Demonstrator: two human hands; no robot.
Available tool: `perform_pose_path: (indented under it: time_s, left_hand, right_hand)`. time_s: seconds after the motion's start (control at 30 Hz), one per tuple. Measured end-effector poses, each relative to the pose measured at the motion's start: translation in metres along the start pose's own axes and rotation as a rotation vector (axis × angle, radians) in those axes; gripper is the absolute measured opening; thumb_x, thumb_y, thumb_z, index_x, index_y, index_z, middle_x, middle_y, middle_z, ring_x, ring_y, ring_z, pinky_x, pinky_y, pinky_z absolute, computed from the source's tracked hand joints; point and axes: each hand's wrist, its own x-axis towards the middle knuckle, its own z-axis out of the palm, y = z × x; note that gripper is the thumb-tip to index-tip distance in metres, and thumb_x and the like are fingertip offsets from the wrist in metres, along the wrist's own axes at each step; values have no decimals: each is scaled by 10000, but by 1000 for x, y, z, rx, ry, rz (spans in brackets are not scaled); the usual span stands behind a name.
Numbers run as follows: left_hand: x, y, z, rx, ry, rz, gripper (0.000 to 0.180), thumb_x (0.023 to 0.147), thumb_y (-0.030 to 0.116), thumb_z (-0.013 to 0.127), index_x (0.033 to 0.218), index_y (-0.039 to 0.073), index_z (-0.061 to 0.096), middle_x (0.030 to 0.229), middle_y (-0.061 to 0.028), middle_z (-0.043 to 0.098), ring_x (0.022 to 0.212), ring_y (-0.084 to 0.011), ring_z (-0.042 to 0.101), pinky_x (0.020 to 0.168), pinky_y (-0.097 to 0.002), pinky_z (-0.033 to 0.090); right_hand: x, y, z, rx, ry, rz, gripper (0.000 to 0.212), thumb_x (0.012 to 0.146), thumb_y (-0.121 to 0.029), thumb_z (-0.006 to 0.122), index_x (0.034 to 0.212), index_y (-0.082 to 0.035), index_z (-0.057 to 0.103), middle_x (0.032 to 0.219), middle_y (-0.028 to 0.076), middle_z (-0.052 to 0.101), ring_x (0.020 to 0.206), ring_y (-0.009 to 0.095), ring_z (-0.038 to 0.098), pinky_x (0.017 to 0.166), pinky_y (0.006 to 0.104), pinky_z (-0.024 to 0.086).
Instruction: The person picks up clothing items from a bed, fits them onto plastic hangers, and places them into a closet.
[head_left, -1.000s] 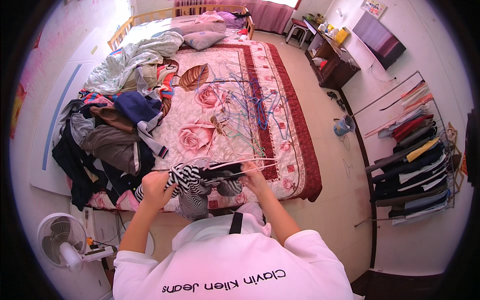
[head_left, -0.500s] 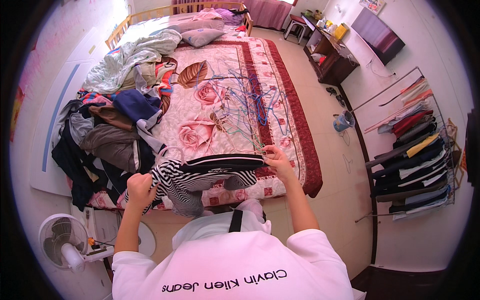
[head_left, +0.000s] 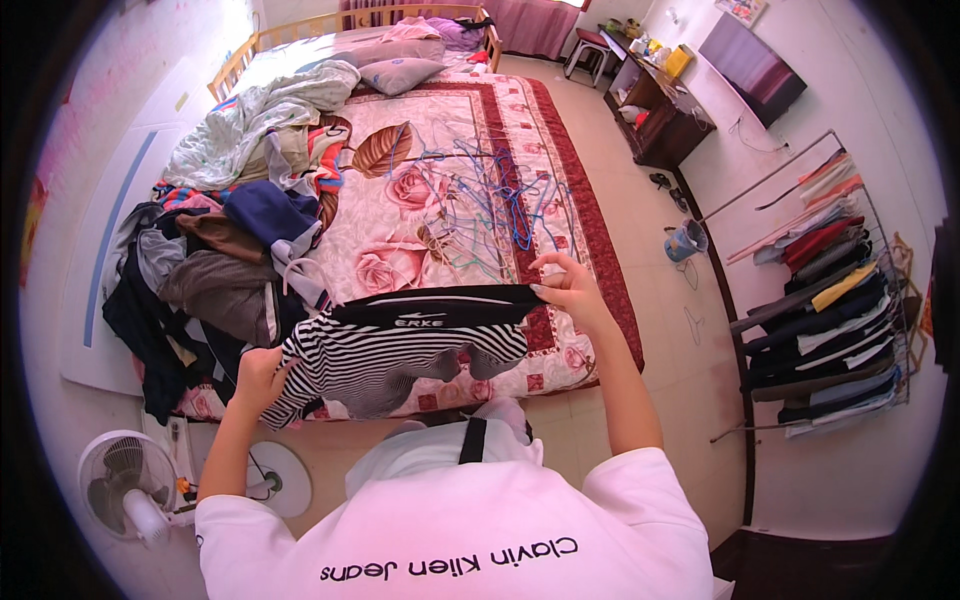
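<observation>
A black-and-white striped top (head_left: 400, 352) with a black upper panel is stretched between my hands over the near edge of the bed. My left hand (head_left: 262, 380) is closed on its striped left end. At the other end, my right hand (head_left: 568, 290) pinches the corner of the black edge between thumb and fingers. A pale pink loop (head_left: 303, 268), perhaps part of a hanger, shows above the top's left side; what it joins is hidden.
On the flowered bedspread (head_left: 400, 265) lie a pile of clothes (head_left: 215, 270) at left and tangled wire hangers (head_left: 510, 205). At right stands a rack of hung clothes (head_left: 825, 310); a white fan (head_left: 125, 480) is at lower left. A blue bucket (head_left: 686, 240) sits by the wall.
My hands have moved farther apart, the right one up and to the right. The striped top is pulled wider and flatter, showing more of its front. The pink loop has shifted left.
</observation>
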Motion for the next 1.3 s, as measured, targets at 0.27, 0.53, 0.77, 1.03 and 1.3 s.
perform_pose_path:
  time_s: [0.27, 0.53, 0.77, 1.03, 1.3]
  left_hand:
    - [24, 32, -13, -29, -170, 193, 227, 733, 175, 638, 677, 35, 468, 589, -153, 462, 556, -373, 481, 514, -429, 361]
    - [15, 46, -9, -154, 34, -53, 123, 787, 117, 599, 802, 4, 554, 581, -165, 476, 524, -356, 483, 485, -388, 359]
    - [23, 64, 1, -436, 120, -279, 150, 864, 104, 582, 906, -40, 577, 659, -135, 586, 552, -160, 562, 537, -280, 418]
    - [37, 64, -9, -497, 93, -264, 151, 852, 99, 580, 901, -43, 576, 652, -135, 580, 538, -168, 530, 532, -297, 408]
    - [25, 48, -4, -186, 47, -133, 118, 824, 91, 572, 869, -18, 567, 665, -203, 547, 609, -385, 541, 525, -399, 389]
  right_hand:
    - [39, 2, 18, -186, 39, -102, 188, 822, 30, 587, 987, -39, 532, 690, -40, 528, 609, 22, 437, 541, 182, 318]
    - [18, 2, 30, -243, 114, -196, 250, 882, -90, 580, 1112, -63, 485, 857, 0, 519, 768, 61, 478, 705, 211, 402]
    - [26, 109, 44, -432, 396, -460, 595, 823, -223, 660, 1309, -39, 368, 1250, 118, 439, 1234, 249, 374, 1036, 372, 280]
    - [53, 107, 17, -121, 479, -173, 214, 949, -205, 515, 918, -6, 587, 729, 16, 550, 709, 109, 502, 671, 257, 421]
    - [35, 44, -20, -499, 571, -442, 329, 961, -265, 496, 817, 15, 592, 656, 11, 532, 650, 85, 467, 600, 250, 393]
